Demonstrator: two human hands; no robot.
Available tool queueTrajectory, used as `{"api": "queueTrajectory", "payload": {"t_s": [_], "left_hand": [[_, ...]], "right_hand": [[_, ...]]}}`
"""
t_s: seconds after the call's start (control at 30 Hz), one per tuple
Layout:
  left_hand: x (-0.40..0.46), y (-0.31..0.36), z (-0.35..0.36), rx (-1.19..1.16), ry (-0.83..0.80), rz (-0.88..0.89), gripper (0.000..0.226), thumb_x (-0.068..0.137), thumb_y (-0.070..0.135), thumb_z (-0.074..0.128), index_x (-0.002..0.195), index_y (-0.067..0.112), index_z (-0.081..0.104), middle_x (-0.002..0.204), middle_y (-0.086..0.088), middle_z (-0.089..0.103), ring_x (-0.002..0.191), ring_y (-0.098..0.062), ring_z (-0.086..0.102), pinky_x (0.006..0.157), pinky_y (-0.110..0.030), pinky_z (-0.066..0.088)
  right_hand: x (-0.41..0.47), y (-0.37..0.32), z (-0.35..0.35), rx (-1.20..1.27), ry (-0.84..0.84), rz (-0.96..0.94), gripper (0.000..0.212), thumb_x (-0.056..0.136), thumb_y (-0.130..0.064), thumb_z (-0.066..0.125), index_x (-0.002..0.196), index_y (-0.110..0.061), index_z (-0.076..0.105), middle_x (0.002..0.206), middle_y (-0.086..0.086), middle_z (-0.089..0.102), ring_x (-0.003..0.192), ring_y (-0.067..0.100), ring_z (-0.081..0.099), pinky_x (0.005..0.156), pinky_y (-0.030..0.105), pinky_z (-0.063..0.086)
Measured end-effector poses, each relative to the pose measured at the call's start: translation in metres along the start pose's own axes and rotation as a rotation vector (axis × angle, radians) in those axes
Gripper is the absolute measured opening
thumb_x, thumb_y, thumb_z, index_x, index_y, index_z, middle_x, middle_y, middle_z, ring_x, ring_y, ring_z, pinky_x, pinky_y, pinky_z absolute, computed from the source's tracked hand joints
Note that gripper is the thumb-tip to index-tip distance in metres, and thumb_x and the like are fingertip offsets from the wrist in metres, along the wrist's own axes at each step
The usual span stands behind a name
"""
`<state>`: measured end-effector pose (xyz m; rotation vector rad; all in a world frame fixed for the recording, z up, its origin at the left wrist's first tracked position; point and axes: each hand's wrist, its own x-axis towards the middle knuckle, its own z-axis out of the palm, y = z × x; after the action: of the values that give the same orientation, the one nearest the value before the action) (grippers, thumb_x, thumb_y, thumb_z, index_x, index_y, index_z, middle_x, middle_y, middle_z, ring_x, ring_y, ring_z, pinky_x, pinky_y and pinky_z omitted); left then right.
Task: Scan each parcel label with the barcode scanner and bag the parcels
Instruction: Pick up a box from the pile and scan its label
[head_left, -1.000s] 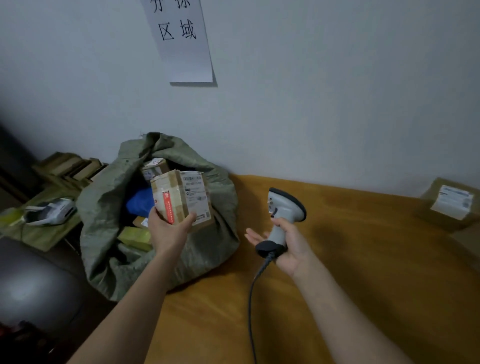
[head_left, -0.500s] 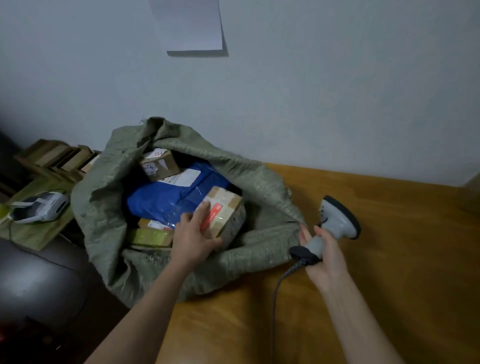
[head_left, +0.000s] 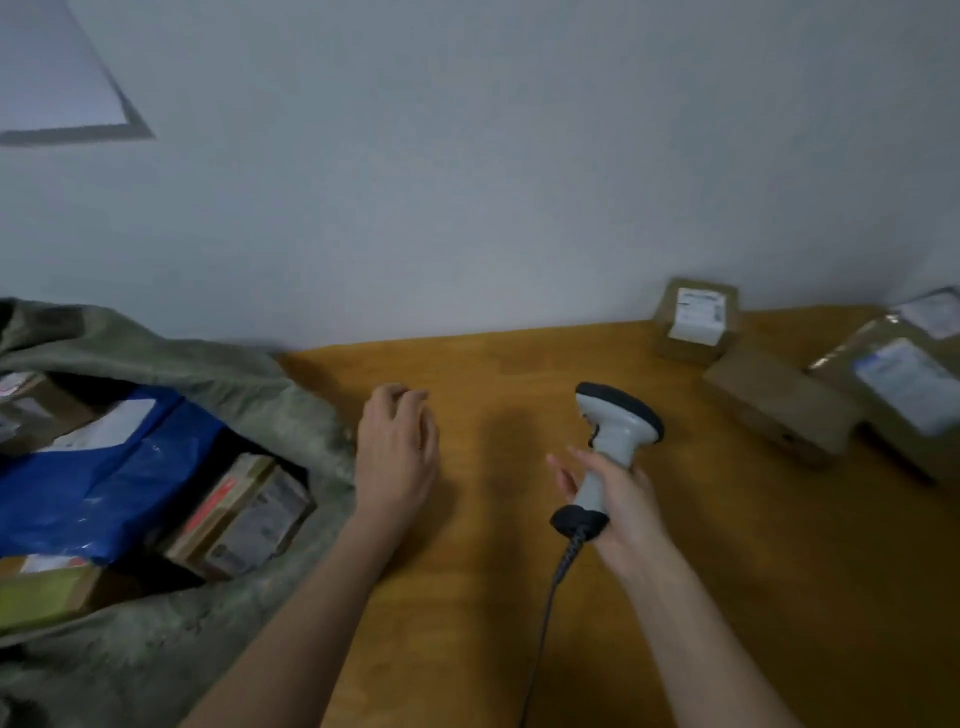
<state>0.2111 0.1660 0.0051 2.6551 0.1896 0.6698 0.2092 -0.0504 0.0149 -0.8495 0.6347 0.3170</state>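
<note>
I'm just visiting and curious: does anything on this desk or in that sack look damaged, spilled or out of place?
Nothing stands out. The parcels in the green sack lie jumbled, as bagged parcels would. Three boxes wait on the table, and the scanner is upright in the right hand.

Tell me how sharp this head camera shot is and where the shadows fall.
Head view: motion blur throughout, so the parcel labels are unreadable; dim, soft lighting; a faint shadow on the table between the left hand and the scanner; no glare.
</note>
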Motion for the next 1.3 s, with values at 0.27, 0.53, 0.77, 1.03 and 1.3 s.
{"api": "queueTrajectory", "payload": {"t_s": [0.27,0.53,0.77,1.03,1.3], "left_hand": [[-0.014,0.219,0.163,-0.024,-0.584,0.336,0.045,0.098,0.017,0.047,0.142,0.015,0.041,0.140,-0.003,0.042,0.121,-0.024,0.048,0.099,-0.036,0.043],[0.016,0.379,0.319,0.344,-0.820,0.583,0.107,0.083,0.024,0.073,0.153,0.033,-0.007,0.163,-0.003,-0.008,0.149,-0.034,-0.005,0.117,-0.056,-0.002],[-0.003,0.386,0.354,0.389,-0.974,0.327,0.117,0.069,0.076,0.063,0.149,0.044,-0.016,0.158,-0.015,-0.023,0.142,-0.049,-0.017,0.116,-0.062,-0.002],[-0.044,0.323,0.291,0.541,-0.935,0.547,0.135,0.066,0.057,0.080,0.143,0.042,-0.031,0.156,-0.014,0.004,0.140,-0.037,0.015,0.115,-0.050,0.020],[-0.008,0.266,0.292,0.094,-1.048,-0.052,0.136,0.061,0.046,0.088,0.150,0.045,-0.014,0.159,-0.006,-0.010,0.143,-0.039,0.010,0.113,-0.055,0.028]], "right_hand": [[0.033,-0.153,-0.165,-0.215,0.298,-0.219,0.028,0.094,-0.004,0.061,0.119,-0.012,0.053,0.096,0.003,0.062,0.072,0.014,0.065,0.061,0.026,0.048],[0.083,-0.251,-0.290,-0.404,0.370,-0.302,0.025,0.093,-0.003,0.061,0.116,-0.013,0.059,0.088,0.003,0.061,0.070,0.012,0.059,0.062,0.025,0.047],[0.123,-0.258,-0.326,-0.454,0.279,-0.258,0.037,0.093,-0.003,0.060,0.128,-0.015,0.055,0.107,0.002,0.061,0.090,0.010,0.063,0.064,0.017,0.052],[0.142,-0.225,-0.313,-0.563,0.130,-0.053,0.047,0.095,-0.016,0.062,0.139,-0.023,0.046,0.110,0.001,0.060,0.098,0.017,0.059,0.078,0.032,0.048],[0.141,-0.199,-0.306,-0.559,0.133,-0.020,0.039,0.094,-0.016,0.064,0.129,-0.024,0.051,0.110,0.008,0.060,0.099,0.025,0.060,0.093,0.047,0.052]]}}
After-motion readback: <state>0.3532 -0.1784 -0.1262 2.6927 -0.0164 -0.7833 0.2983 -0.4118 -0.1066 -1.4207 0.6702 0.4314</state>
